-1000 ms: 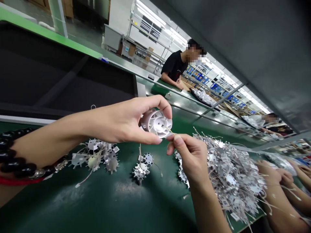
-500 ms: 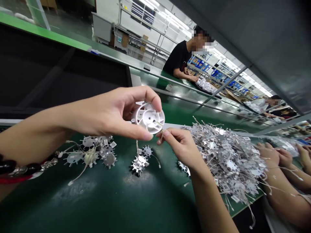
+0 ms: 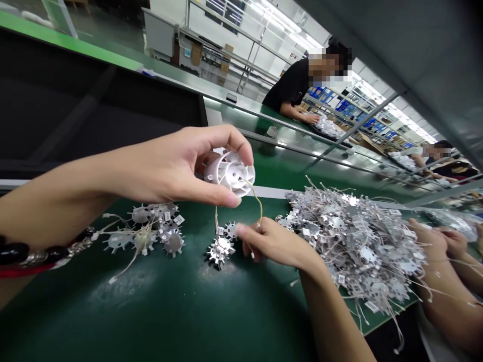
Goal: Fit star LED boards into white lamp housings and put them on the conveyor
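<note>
Housing sits rim-pinched in your left hand, probably leaving its yellow wire unobstructed; your right hand curls below (whether gripping it, I cannot tell).

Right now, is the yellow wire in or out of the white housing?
Partly out: the wire emerges from the open face of the housing and curves down to the right hand. Its inner end is hidden.
</note>
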Demonstrator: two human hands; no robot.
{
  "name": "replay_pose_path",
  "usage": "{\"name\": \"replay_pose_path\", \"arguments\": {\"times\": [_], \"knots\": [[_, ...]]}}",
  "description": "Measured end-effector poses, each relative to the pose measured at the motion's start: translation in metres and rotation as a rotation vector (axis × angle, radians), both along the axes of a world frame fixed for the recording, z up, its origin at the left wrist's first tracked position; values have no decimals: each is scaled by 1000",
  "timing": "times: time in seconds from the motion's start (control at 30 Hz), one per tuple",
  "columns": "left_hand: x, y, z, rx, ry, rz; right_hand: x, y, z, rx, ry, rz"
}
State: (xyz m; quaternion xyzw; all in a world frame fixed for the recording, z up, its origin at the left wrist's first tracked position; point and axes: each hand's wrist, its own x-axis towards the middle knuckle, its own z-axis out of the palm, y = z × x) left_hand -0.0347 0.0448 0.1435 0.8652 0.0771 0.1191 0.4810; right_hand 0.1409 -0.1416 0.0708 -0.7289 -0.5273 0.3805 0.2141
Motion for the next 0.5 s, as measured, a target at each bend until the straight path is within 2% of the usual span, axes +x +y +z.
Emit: {"name": "replay_pose_path", "arguments": {"times": [0.1,0.3,0.4,0.5], "knots": [[-1,-4,4,63,8,-53,0,1,-1,-29,46,38],[-1,-7,11,157,78,-25,14,3,2,413,236,-228],[1,0,4,176,46,-23,20,3,5,567,333,-357],[4,9,-5,151,8,-88,21,4,6,645,436,-454]]}}
